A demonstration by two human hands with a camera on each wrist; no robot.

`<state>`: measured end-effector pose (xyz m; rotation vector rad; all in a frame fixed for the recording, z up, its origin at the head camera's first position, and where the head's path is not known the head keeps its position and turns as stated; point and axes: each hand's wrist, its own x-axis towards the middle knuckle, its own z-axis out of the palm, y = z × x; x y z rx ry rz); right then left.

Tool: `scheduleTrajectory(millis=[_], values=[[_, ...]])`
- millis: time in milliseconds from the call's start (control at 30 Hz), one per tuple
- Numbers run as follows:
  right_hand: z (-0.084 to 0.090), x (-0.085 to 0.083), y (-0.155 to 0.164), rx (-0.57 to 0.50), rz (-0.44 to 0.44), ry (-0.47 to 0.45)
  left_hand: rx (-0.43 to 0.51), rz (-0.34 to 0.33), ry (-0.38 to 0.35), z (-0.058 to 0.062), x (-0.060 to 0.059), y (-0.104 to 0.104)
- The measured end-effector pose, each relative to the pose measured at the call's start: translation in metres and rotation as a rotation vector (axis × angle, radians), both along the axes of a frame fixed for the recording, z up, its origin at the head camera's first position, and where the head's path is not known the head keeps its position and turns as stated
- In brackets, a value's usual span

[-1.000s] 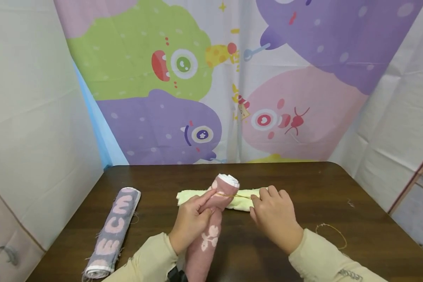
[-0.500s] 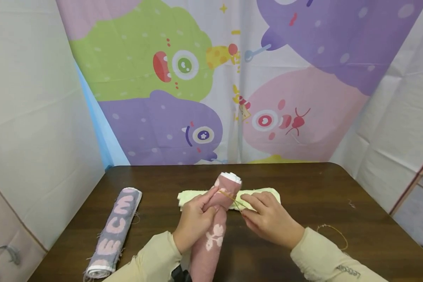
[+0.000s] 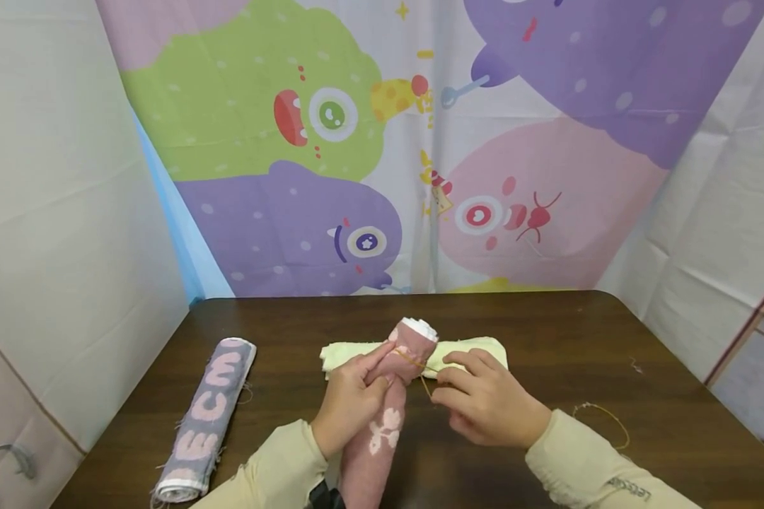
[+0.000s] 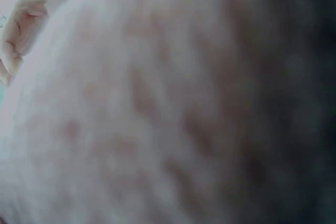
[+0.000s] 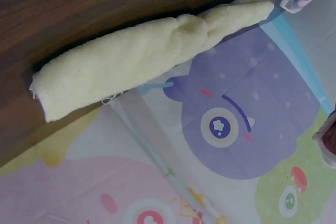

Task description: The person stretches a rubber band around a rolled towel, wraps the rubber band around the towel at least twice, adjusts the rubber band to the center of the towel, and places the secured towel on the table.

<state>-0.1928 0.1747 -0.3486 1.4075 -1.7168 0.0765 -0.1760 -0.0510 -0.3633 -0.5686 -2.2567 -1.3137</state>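
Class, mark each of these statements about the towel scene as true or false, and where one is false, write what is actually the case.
1. The left hand grips the rolled pink towel. True.
2. The right hand lies flat on the table, away from everything. False: it pinches the rubber band that loops round the pink towel's far end.
3. A rolled yellow towel lies crosswise behind the pink towel. True.
4. The lettered purple towel lies to the right of the hands. False: it lies to their left.
5. A second rubber band lies loose on the table by the right sleeve. True.
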Motion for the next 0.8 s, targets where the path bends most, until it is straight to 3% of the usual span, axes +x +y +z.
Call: scheduleTrajectory(millis=[167, 300, 533, 667, 800], values=[[-0.001, -0.002, -0.002, -0.115, -0.012, 0.025, -0.007, -0.007, 0.004, -0.001, 0.001, 0.001], [0.000, -0.004, -0.006, -0.281, -0.051, 0.049, -0.015, -0.007, 0.008, -0.002, 0.001, 0.002], [0.005, 0.000, -0.010, -0.517, -0.081, -0.151, -0.020, 0.000, 0.027, -0.002, 0.002, 0.002], [0.007, 0.004, -0.009, -0.563, -0.148, -0.243, -0.031, 0.013, 0.057, -0.002, 0.002, 0.001], [0.011, 0.003, -0.007, -0.488, -0.193, -0.200, -0.034, 0.017, 0.086, -0.002, 0.001, -0.002]])
